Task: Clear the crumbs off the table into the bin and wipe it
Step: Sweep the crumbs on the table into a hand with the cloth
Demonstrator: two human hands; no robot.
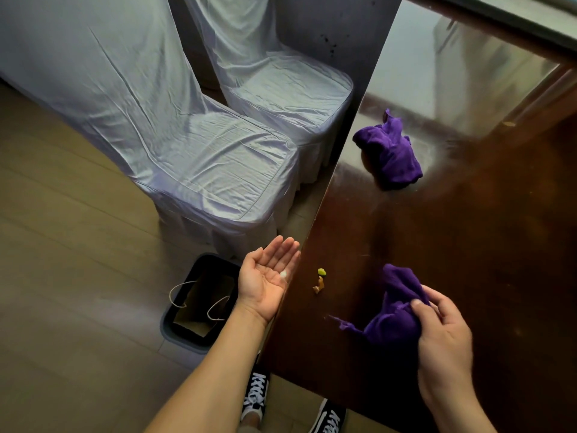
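My left hand (267,276) is held palm up and cupped against the left edge of the dark glossy table (468,245), with a small white crumb (283,274) lying on the palm. On the table close to that edge lie a green crumb (322,271) and an orange scrap (319,285). My right hand (443,339) is shut on a crumpled purple cloth (393,307) resting on the table, to the right of the crumbs. A black bin (199,300) holding a brown paper bag stands on the floor below my left hand.
A second purple cloth (390,151) lies bunched farther back on the table. Two chairs in pale fabric covers (203,151) stand left of the table, close to the bin. My two shoes (256,395) show at the table's near corner.
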